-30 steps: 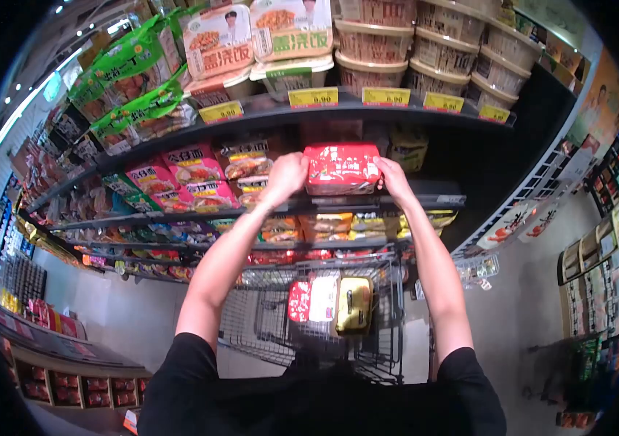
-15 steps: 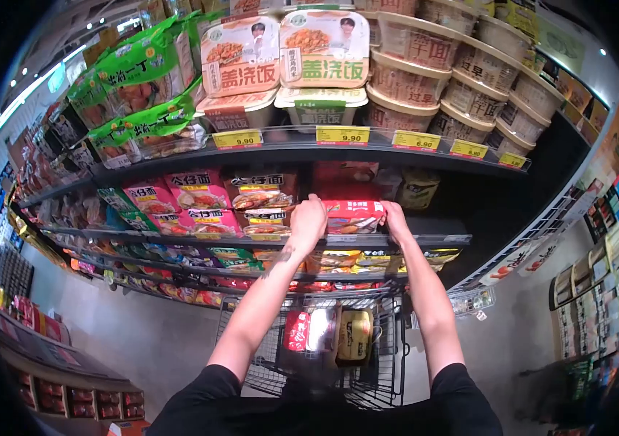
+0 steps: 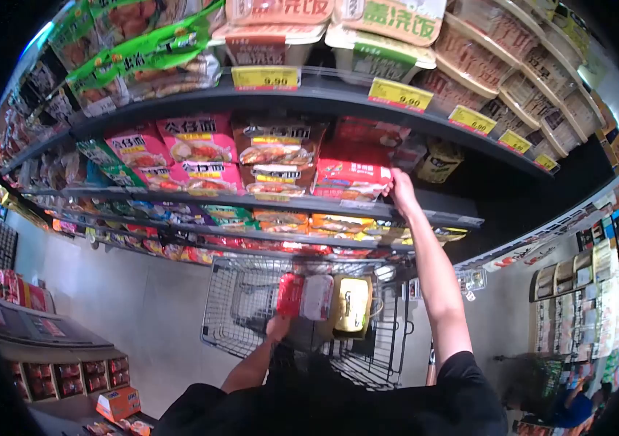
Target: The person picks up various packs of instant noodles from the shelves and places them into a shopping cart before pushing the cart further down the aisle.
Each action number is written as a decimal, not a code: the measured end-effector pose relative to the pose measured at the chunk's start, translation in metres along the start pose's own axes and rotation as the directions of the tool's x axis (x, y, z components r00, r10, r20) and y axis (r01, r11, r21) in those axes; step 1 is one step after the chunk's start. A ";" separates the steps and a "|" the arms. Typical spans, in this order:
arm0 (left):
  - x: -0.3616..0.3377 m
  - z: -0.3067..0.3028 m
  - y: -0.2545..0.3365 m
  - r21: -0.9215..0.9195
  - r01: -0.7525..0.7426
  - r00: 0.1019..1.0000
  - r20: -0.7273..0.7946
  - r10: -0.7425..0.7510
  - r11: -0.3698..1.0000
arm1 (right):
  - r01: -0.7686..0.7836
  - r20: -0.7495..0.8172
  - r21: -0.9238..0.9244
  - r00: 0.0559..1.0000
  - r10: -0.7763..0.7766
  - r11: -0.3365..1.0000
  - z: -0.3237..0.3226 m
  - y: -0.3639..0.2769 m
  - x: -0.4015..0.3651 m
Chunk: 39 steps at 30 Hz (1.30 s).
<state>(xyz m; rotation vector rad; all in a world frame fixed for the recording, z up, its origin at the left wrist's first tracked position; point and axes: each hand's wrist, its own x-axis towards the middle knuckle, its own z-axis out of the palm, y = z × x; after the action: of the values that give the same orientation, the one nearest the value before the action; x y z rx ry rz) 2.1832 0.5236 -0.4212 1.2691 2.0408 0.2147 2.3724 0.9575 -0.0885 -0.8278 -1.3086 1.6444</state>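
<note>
Now, working from the largest thing down. Shelf rack (image 3: 287, 198): the view has tipped lower than a second ago, so the price-tag rail sits near the top of the frame and the middle shelf fills the centre.

Wire cart (image 3: 233, 309): it stands directly below the shelves. It holds a red-and-white pack (image 3: 306, 296) and a yellow pack (image 3: 353, 304) side by side, both where they were before.

Red pack (image 3: 349, 178): a second ago both hands held it up in front of the shelf. It now lies on the middle shelf, at the front edge, just beside the brown packs to its left.

Right hand (image 3: 401, 187): it is still at the pack's right end, fingers laid on it. We cannot tell whether they pinch it or only press.

Left hand (image 3: 278, 328): it has come off the pack and dropped to the cart, just below the red-and-white pack. Its grip is hidden from us (the forearm and dark shirt cover most of it).

Judgement: the shelf now carries the pack's weight, so that placement looks nearly finished, with only one hand left on it.
</note>
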 end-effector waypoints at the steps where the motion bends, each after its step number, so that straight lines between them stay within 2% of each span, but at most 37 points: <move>1: 0.001 0.016 -0.022 0.115 -0.128 0.989 0.095 0.117 0.985 | 0.003 -0.052 0.038 0.999 -0.001 0.999 -0.002 0.002 -0.006; 3: -0.001 0.041 -0.043 0.058 -0.118 0.982 0.158 0.107 0.991 | -0.040 -0.082 0.051 0.996 0.044 0.998 -0.010 -0.003 -0.038; 4: 0.013 0.066 -0.063 -0.137 0.080 0.977 0.206 -0.051 0.987 | 0.047 -0.165 0.018 0.985 -0.043 0.999 -0.009 -0.001 -0.063; 5: 0.027 0.067 -0.065 -0.317 0.270 0.944 0.275 -0.185 0.909 | 0.128 -0.325 -0.093 0.934 -0.152 0.987 -0.005 0.004 -0.091; 6: 0.035 0.072 -0.068 -0.498 0.406 0.907 0.324 -0.270 0.766 | 0.237 -0.338 -0.491 0.835 -0.434 0.838 -0.012 0.020 -0.123; 7: 0.039 0.067 -0.066 -0.500 0.393 0.911 0.325 -0.254 0.772 | 0.219 -0.272 -0.570 0.859 -0.433 0.792 -0.031 0.045 -0.157; 8: 0.044 0.068 -0.067 -0.527 0.496 0.852 0.451 -0.267 0.690 | 0.097 -0.274 -0.575 0.913 -0.302 0.812 -0.026 0.045 -0.199; 9: 0.047 0.074 -0.069 -0.527 0.599 0.774 0.576 -0.264 0.603 | -0.078 -0.384 -0.518 0.911 -0.150 0.852 -0.020 0.056 -0.239; 10: 0.061 0.119 -0.078 -0.521 0.591 0.772 0.586 -0.246 0.616 | -0.146 -0.406 -0.473 0.911 -0.068 0.869 -0.027 0.080 -0.281; 11: 0.077 0.149 -0.096 -0.670 0.550 0.814 0.565 -0.138 0.498 | -0.262 -0.489 -0.523 0.872 -0.034 0.811 -0.039 0.115 -0.326; 12: 0.087 0.167 -0.119 -0.790 0.503 0.850 0.526 -0.034 0.351 | -0.457 -0.589 -0.453 0.798 0.128 0.766 -0.039 0.127 -0.371; 13: 0.092 0.170 -0.117 -0.788 0.499 0.846 0.533 -0.005 0.360 | -0.463 -0.575 -0.522 0.811 0.105 0.716 -0.066 0.167 -0.427; 14: 0.098 0.171 -0.112 -0.808 0.567 0.819 0.574 -0.002 0.157 | -0.555 -0.624 -0.475 0.759 0.183 0.683 -0.048 0.155 -0.464; 15: 0.101 0.173 -0.107 -0.783 0.620 0.785 0.620 0.009 -0.050 | -0.666 -0.647 -0.322 0.674 0.358 0.673 -0.060 0.171 -0.513; 16: 0.080 0.165 -0.107 -0.778 0.627 0.779 0.626 0.033 -0.032 | -0.595 -0.602 -0.652 0.783 0.155 0.470 -0.047 0.170 -0.546; 17: 0.078 0.139 -0.091 -0.790 0.600 0.800 0.593 -0.087 0.125 | -0.675 -0.611 -0.647 0.737 0.288 0.355 -0.020 0.138 -0.555; 18: 0.077 0.119 -0.069 -0.776 0.567 0.824 0.531 -0.198 0.278 | -0.546 -0.489 -0.658 0.834 0.257 0.519 -0.036 0.163 -0.599; 20: 0.080 0.121 -0.069 -0.762 0.602 0.798 0.559 -0.228 0.239 | -0.817 -0.593 -0.445 0.575 0.563 0.367 0.001 0.115 -0.599; 21: 0.087 0.145 -0.082 -0.851 0.501 0.860 0.470 -0.199 0.154 | -0.794 -0.629 -0.371 0.596 0.500 0.481 0.001 0.115 -0.609; 22: 0.096 0.153 -0.083 -0.916 0.395 0.908 0.378 -0.182 0.066 | -0.849 -0.693 -0.344 0.518 0.502 0.402 -0.006 0.126 -0.618; 23: 0.105 0.158 -0.086 -0.915 0.396 0.911 0.381 -0.161 0.076 | -0.897 -0.751 -0.304 0.433 0.499 0.320 -0.014 0.136 -0.626; 24: 0.101 0.153 -0.085 -0.896 0.416 0.898 0.376 -0.230 0.158 | -0.899 -0.762 -0.296 0.426 0.488 0.323 -0.016 0.136 -0.627; 25: 0.096 0.151 -0.083 -0.867 0.439 0.881 0.364 -0.302 0.236 | -0.878 -0.738 -0.360 0.475 0.479 0.316 -0.020 0.135 -0.629; 26: 0.093 0.149 -0.077 -0.865 0.441 0.883 0.368 -0.292 0.240 | -0.851 -0.708 -0.424 0.525 0.473 0.310 -0.022 0.133 -0.631; 28: 0.090 0.153 -0.082 -0.914 0.276 0.939 0.191 -0.286 0.297 | -0.841 -0.694 -0.443 0.541 0.476 0.311 -0.028 0.136 -0.635; 29: 0.088 0.159 -0.087 -0.914 0.271 0.941 0.186 -0.282 0.303 | -0.829 -0.674 -0.466 0.559 0.484 0.309 -0.031 0.136 -0.637; 31: 0.088 0.169 -0.089 -0.948 -0.019 0.963 -0.102 -0.247 0.319 | -0.847 -0.669 -0.446 0.531 0.519 0.290 -0.034 0.132 -0.637; 32: 0.089 0.160 -0.083 -0.945 -0.030 0.965 -0.113 -0.239 0.326 | -0.864 -0.663 -0.426 0.500 0.558 0.268 -0.035 0.130 -0.635; 33: 0.094 0.146 -0.076 -0.927 -0.027 0.964 -0.122 -0.235 0.373 | -0.860 -0.660 -0.423 0.507 0.554 0.285 -0.037 0.129 -0.632; 35: 0.104 0.106 -0.055 -0.883 -0.025 0.962 -0.150 -0.230 0.468 | -0.790 -0.534 -0.513 0.600 0.596 0.336 -0.041 0.126 -0.625; 36: 0.106 0.084 -0.044 -0.856 -0.026 0.959 -0.166 -0.228 0.517 | -0.783 -0.526 -0.509 0.612 0.591 0.358 -0.043 0.125 -0.617; 38: 0.092 0.047 -0.026 -0.790 -0.029 0.954 -0.204 -0.219 0.612 | -0.725 -0.390 -0.656 0.564 0.728 0.210 -0.046 0.127 -0.601; 39: 0.059 0.058 -0.065 -0.750 -0.030 0.952 -0.222 -0.209 0.660 | -0.724 -0.381 -0.648 0.579 0.721 0.238 -0.047 0.135 -0.601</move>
<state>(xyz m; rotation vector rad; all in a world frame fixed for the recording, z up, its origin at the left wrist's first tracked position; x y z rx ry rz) 2.1589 0.5276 -0.5234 0.6162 1.8963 1.1388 2.6347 0.4187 -0.2372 -2.2819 -1.7855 1.6726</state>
